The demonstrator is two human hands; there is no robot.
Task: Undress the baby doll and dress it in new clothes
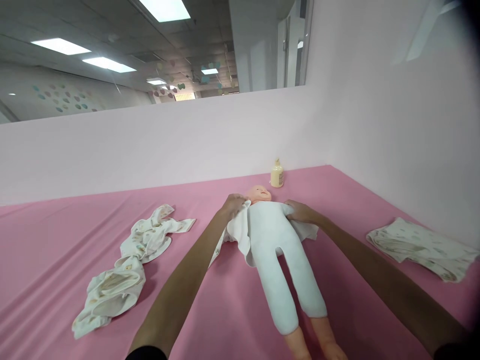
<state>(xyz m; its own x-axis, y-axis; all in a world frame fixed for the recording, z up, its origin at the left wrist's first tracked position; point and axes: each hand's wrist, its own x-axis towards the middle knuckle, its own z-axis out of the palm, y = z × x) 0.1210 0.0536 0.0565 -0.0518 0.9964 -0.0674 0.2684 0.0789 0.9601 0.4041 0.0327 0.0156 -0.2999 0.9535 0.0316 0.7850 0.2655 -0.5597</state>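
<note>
As the doll [275, 235] lies supine, both hands' fingers [235, 202] at its shoulders

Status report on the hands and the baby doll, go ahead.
Left hand gripping white garment at doll's shoulder. Right hand on the other shoulder. Baby doll lies face up on pink sheet. Nothing in between.

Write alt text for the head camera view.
Both hands, left hand and right hand, grip white cloth at the shoulders of a doll lying on a pink table. Bottle behind; clothes left, folded cloth right.
</note>
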